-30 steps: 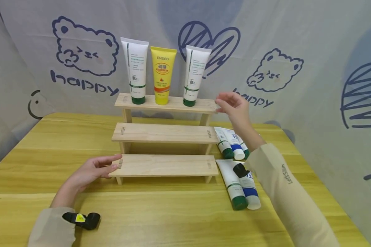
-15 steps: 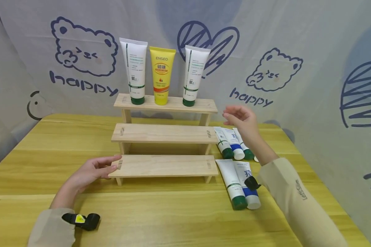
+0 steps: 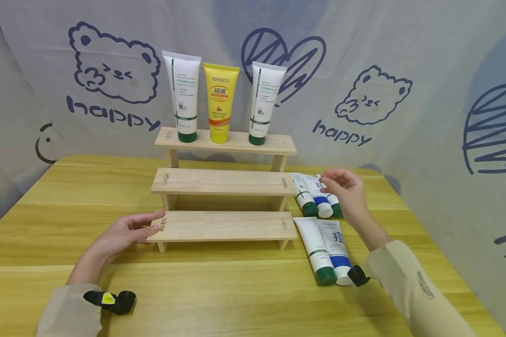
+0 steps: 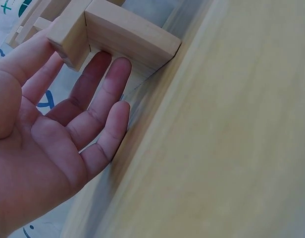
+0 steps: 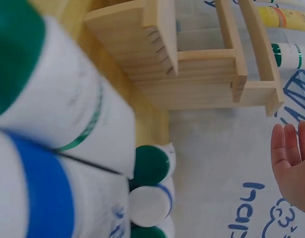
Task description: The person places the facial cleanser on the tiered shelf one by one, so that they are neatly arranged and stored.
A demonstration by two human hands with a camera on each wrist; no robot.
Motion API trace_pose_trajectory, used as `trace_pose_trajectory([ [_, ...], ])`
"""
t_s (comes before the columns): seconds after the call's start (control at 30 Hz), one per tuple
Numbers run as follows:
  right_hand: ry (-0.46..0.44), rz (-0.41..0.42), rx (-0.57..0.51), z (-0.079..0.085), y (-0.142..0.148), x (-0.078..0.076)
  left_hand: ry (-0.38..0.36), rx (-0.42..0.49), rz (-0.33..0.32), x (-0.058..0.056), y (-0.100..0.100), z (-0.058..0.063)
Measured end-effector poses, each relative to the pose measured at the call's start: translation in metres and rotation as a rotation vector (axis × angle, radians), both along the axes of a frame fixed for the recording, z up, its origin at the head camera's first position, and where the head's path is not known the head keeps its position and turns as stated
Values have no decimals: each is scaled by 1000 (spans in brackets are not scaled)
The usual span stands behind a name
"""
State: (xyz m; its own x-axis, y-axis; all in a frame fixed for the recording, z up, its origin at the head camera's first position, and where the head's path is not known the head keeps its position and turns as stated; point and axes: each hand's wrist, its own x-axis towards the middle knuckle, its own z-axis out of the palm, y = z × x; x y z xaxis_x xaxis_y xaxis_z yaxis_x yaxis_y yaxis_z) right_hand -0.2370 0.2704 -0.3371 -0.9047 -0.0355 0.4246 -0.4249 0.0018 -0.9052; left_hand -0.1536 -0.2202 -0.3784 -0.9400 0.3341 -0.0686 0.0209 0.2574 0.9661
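Observation:
A three-step wooden display rack (image 3: 222, 181) stands on the table. My left hand (image 3: 118, 236) holds the left end of its lowest shelf, thumb over the plank and fingers beside the leg (image 4: 130, 34) in the left wrist view. My right hand (image 3: 349, 194) hovers with nothing in it, overlapping the rear tubes; its fingers (image 5: 290, 144) show loosely extended in the right wrist view. Several white squeeze tubes lie right of the rack: a rear group (image 3: 307, 196), and in front a green-capped tube (image 3: 317, 248) beside a blue-banded tube (image 3: 335, 248).
On the top shelf, standing on their caps, are a white tube (image 3: 183, 93), a yellow tube (image 3: 220, 100) and another white tube (image 3: 265, 100). A printed cloth (image 3: 362, 42) hangs behind the wooden table (image 3: 219, 299).
My right hand has moved from the top shelf's right end, down and to the right, over the rear tubes. The left hand stays at the lowest shelf.

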Motion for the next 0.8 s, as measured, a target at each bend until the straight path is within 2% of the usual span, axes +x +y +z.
trace_pose_trajectory([
  [0.07, -14, 3, -9, -14, 12, -4, 5, -2, -3, 0, -1, 0],
  [0.1, -12, -21, 23, -12, 13, 2, 5, -3, -2, 1, -1, 0],
  [0.2, -17, 3, -9, -31, 28, -1, 4, -7, -1, 1, -1, 0],
  [0.27, -21, 12, -14, -35, 32, 4, 1, -11, 3, 1, 0, 0],
  [0.33, -28, 16, -10, -32, 29, 18, 4, -15, 3, 1, 0, 0],
  [0.4, -54, -9, 18, -20, 20, 37, 7, -17, 3, 1, 0, -1],
  [0.57, -87, -104, 95, -55, 41, 38, 0, -16, 10, 0, 0, -1],
  [0.63, -66, -112, 93, -79, 58, 30, 0, -16, 9, 0, 0, -1],
  [0.8, -50, -120, 102, -79, 61, 51, 10, -15, 6, 0, 0, -1],
])
